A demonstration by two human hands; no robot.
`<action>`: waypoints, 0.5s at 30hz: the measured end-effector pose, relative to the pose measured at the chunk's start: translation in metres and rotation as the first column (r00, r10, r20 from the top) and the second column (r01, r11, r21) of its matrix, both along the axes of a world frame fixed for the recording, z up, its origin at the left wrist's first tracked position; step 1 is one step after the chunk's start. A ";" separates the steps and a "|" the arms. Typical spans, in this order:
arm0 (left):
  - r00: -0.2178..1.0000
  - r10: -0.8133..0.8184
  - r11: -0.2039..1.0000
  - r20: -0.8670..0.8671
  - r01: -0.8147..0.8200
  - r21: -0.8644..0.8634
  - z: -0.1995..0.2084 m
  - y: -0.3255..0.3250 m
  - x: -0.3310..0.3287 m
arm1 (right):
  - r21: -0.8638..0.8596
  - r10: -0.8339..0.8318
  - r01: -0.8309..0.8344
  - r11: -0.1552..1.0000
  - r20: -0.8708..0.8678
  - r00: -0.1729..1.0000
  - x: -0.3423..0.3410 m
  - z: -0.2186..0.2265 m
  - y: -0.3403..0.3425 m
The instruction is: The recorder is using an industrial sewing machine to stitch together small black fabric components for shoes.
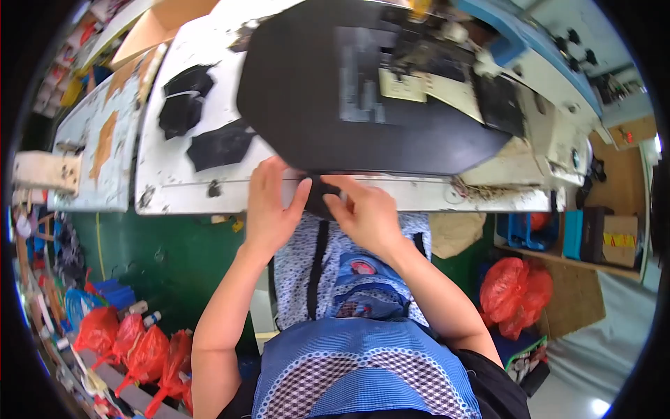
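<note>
A small black piece of sheet material point(319, 198) lies between my hands at the front edge of the white table. My right hand point(368, 215) has its fingers bent, pinching the piece from the right. On the other side, my left hand point(271, 213) rests with its fingers stretched out and the thumb apart, its tip at the piece's left edge. Just beyond my hands a large black board with cut corners point(293, 98) covers much of the table; the left fingertips reach its near edge.
Two dark piles of cut pieces point(185, 101) point(220, 145) lie left of the board. Cream cards point(403, 85) and dark scraps sit on it. A pale sewing machine point(558, 133) stands at right. Red plastic bags point(148, 353) point(513, 286) rest low on both sides.
</note>
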State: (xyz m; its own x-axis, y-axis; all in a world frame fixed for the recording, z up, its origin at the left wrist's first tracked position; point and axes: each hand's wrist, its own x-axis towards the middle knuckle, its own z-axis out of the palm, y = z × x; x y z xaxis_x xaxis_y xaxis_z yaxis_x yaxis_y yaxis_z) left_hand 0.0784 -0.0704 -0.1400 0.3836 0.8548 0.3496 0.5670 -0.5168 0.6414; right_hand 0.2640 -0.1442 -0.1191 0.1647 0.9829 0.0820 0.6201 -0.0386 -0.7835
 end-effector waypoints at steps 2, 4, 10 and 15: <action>0.994 0.006 1.000 -0.113 -0.004 0.023 -0.001 0.001 0.005 | -0.100 -0.128 0.121 0.988 -0.071 0.989 0.010 -0.006 0.000; 0.986 -0.025 1.000 -0.163 0.025 -0.001 0.000 0.006 0.005 | 0.032 -0.164 0.162 0.986 0.074 0.984 0.014 -0.008 0.014; 0.990 0.087 0.964 0.113 -0.054 -0.262 -0.002 0.000 0.010 | 0.203 -0.126 0.082 0.976 0.213 0.969 -0.011 -0.026 0.053; 0.980 0.130 0.955 0.153 -0.083 -0.284 0.001 -0.004 0.012 | 0.016 -0.004 0.002 1.000 0.080 0.997 -0.020 -0.029 0.050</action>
State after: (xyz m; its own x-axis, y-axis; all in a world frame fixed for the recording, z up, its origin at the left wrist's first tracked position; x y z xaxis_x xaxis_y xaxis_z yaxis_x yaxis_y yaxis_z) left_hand 0.0901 -0.0748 -0.1389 0.2410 0.9593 0.1469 0.4805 -0.2494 0.8408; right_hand 0.2440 -0.0938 -0.1480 0.1600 0.9809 0.1102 0.6810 -0.0289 -0.7317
